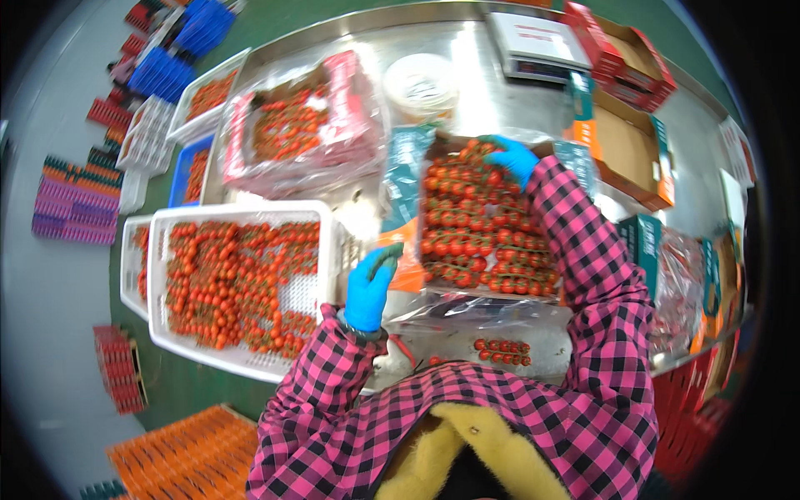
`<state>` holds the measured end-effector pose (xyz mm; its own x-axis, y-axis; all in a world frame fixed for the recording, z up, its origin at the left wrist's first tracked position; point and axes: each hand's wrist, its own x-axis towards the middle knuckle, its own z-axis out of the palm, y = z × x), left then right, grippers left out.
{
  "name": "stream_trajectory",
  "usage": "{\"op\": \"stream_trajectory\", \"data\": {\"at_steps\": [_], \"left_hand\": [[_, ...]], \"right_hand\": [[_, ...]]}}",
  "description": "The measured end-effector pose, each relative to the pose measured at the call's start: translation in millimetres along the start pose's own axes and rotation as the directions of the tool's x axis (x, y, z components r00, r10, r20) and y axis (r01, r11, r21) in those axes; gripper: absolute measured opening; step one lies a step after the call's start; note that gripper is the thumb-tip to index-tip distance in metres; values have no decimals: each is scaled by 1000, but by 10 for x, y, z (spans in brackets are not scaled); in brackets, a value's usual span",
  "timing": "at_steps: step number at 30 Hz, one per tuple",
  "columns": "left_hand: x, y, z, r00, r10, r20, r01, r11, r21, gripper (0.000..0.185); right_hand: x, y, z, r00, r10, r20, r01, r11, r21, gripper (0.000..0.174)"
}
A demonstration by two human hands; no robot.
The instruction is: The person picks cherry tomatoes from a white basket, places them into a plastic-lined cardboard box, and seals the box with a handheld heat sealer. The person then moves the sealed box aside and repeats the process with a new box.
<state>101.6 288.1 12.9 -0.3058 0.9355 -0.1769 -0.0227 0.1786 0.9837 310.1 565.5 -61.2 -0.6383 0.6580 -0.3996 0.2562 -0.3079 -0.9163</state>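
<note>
My right hand (514, 161), in a blue glove, reaches over the far right part of a cardboard box and touches the cherry tomatoes on the vine (475, 219) there. Whether its fingers grip a vine cannot be told. Rows of red tomatoes fill this box, which has a teal and orange flap (403, 187) and a clear plastic liner (475, 312). My left hand (367, 290), also gloved with dark green fingertips, hovers between the box and a white plastic crate (240, 369). Nothing shows in it. Loose vines of tomatoes (206, 281) lie in that crate.
Two short tomato vines (503, 352) lie on the steel table (356, 28) near me, beside a red curved handle (403, 350). Beyond are a plastic-wrapped pink box (344, 131), a round white tub (422, 84) and a scale (537, 40). An open carton (628, 140) stands right.
</note>
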Motion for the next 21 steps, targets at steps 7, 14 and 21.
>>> {"op": "stream_trajectory", "data": {"at_steps": [7, 14, 21], "left_hand": [[-1078, -774, -1303, 883, -143, -446, 176, 984, 31, 24], [-626, -1307, -3130, 328, -587, -740, 465, 782, -415, 32], [-330, -1693, -3195, 135, -456, -880, 580, 756, -303, 44]], "right_hand": [[458, -268, 287, 982, -141, -123, -84, 253, -964, 39], [389, -505, 1913, 813, -561, 156, 580, 756, -303, 25], [1497, 563, 4126, 812, 218, 541, 532, 103, -840, 25]]}}
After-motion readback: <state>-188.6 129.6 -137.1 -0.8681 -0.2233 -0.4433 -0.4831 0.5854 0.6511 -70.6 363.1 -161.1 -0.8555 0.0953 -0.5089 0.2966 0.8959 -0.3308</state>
